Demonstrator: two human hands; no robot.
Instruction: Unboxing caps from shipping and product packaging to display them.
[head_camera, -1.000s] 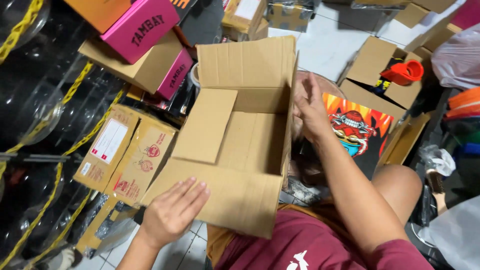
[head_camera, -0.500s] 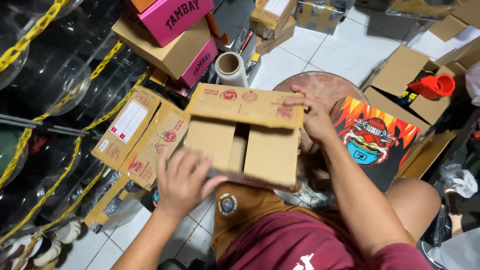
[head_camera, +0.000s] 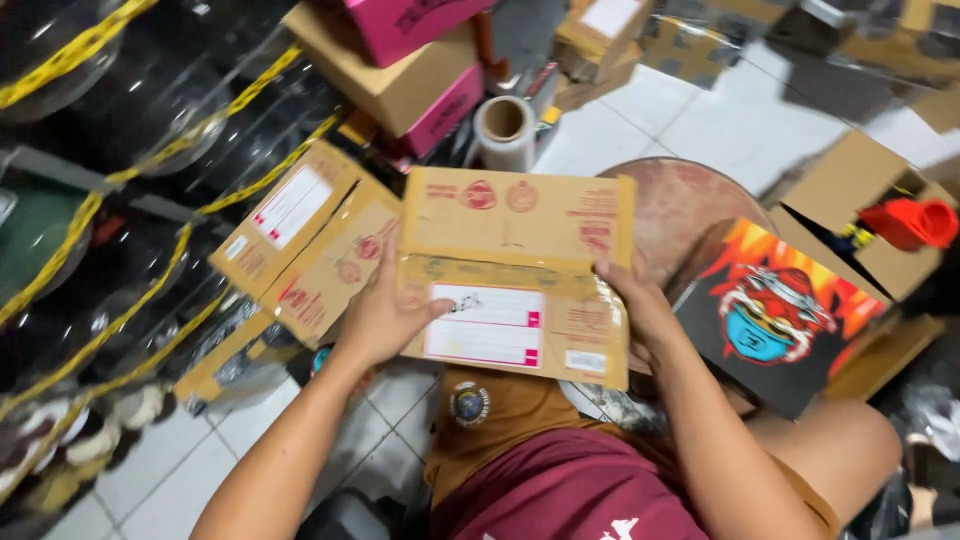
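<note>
My left hand (head_camera: 385, 315) lies flat, fingers spread, on the cardboard box (head_camera: 515, 275); my right hand (head_camera: 635, 310) grips its right edge. The box sits over my lap, before a round stool (head_camera: 680, 200) and tape roll (head_camera: 503, 130).

Brown box (head_camera: 515, 270) with red stamps and a white, pink-edged label; pink boxes (head_camera: 420, 25) behind; black carton (head_camera: 775, 315) printed with orange flames and a blue-masked face; yellow tape (head_camera: 120, 320) over clear bags; maroon shirt (head_camera: 570, 490); white floor tiles (head_camera: 740, 120)
</note>
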